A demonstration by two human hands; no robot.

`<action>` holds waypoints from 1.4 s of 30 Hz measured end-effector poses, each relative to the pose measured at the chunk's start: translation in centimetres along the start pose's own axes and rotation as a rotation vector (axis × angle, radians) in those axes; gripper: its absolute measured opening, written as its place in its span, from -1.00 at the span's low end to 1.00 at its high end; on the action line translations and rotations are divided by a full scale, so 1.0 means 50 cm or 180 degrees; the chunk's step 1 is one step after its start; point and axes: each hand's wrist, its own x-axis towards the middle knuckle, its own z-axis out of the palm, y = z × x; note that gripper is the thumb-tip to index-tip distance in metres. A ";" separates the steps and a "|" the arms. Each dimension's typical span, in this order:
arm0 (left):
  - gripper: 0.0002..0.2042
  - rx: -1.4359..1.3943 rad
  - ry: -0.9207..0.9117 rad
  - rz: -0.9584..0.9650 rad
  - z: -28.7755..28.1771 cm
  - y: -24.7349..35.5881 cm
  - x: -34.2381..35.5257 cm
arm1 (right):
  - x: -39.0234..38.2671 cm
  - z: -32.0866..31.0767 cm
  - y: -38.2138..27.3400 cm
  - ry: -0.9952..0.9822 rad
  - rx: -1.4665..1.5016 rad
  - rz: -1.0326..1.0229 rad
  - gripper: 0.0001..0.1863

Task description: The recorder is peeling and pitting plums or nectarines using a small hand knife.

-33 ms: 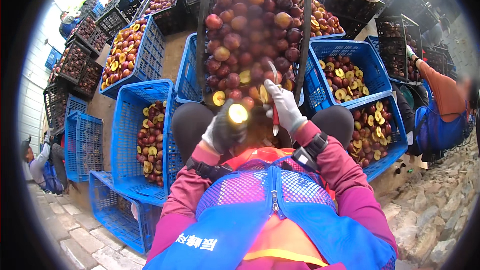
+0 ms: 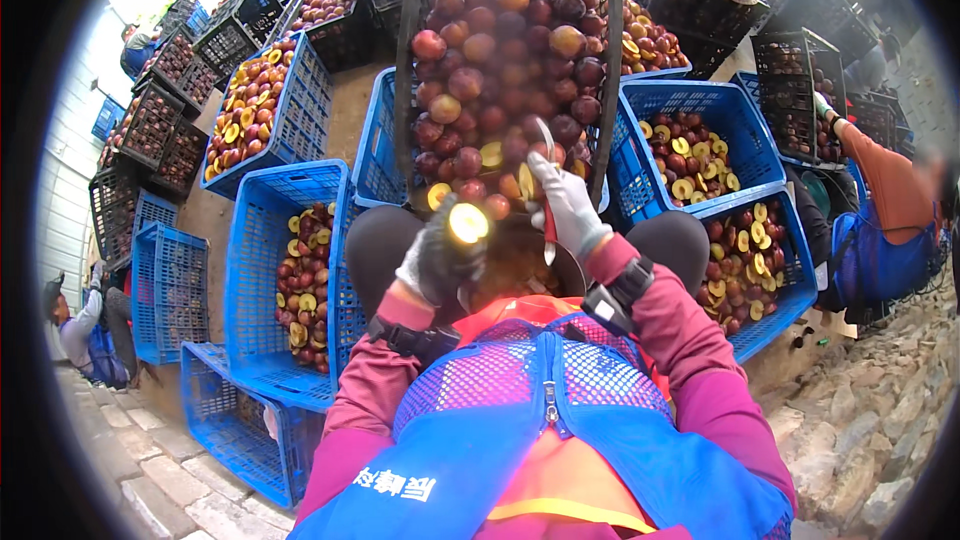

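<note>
My left hand (image 2: 447, 258), in a dark grey glove with a pale cuff, is closed on a plum half (image 2: 468, 223), its yellow cut face turned up. My right hand (image 2: 567, 202), in a whitish glove, grips a knife (image 2: 549, 225) with a red handle; its curved blade points up past the fingers. Another cut plum piece (image 2: 525, 181) lies against the fingertips of that hand; whether it is pinched is hard to tell. Just beyond both hands, a black crate (image 2: 408, 70) of whole plums (image 2: 465, 83) tilts toward me, with a few cut pieces at its near end.
Blue crates of cut plums stand left (image 2: 240, 270) and right (image 2: 700, 90) of my knees. An empty-looking blue crate (image 2: 235, 420) sits lower left. Stacked black crates (image 2: 800, 90) of plums fill the back. Co-workers sit at far left (image 2: 85, 325) and right (image 2: 890, 180).
My left hand has shifted slightly left with the plum half. My right hand has risen a little with the knife. Both holds look the same.
</note>
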 end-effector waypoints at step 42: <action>-0.36 -0.0530 -0.0068 0.0854 0.109 -0.106 0.089 | -0.195 -0.043 -0.050 -0.0270 -0.0094 -0.1051 -0.52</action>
